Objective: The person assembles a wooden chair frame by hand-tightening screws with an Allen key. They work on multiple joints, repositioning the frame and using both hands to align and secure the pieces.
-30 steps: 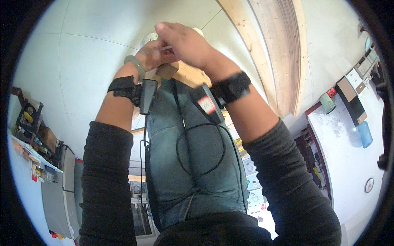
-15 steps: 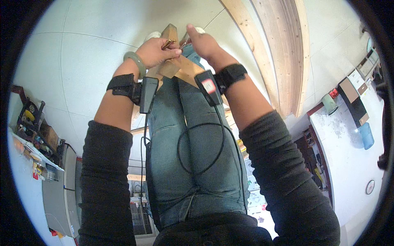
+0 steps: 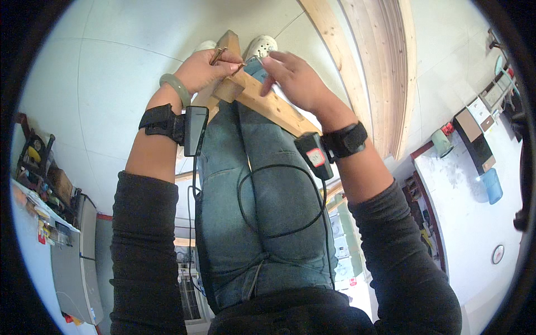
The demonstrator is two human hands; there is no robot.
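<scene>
My left hand (image 3: 204, 70) pinches thin brass-coloured screws (image 3: 218, 54). One more screw (image 3: 241, 68) shows at its thumb and fingertip, close over a wooden joint. That joint is made of crossing timber pieces: a block end (image 3: 229, 89) points toward me, and a pale beam (image 3: 273, 109) slants down to the right. My right hand (image 3: 296, 78) hovers right of the joint, slightly blurred, its fingers apart. A small grey metallic-looking piece (image 3: 257, 58) shows beside its fingertips; whether they touch it I cannot tell.
Long pale planks (image 3: 379, 72) lie on the tiled floor (image 3: 128, 72) to the right. A black cable (image 3: 241, 195) loops across my jeans from the wrist-strapped boxes. My light clog (image 3: 262, 46) stands just beyond the timber. Cluttered furniture (image 3: 50, 167) lines the left side.
My right hand has drawn back to the right and turned, its fingers spreading away from the joint. My left hand has shifted slightly left, still gripping the screws.
</scene>
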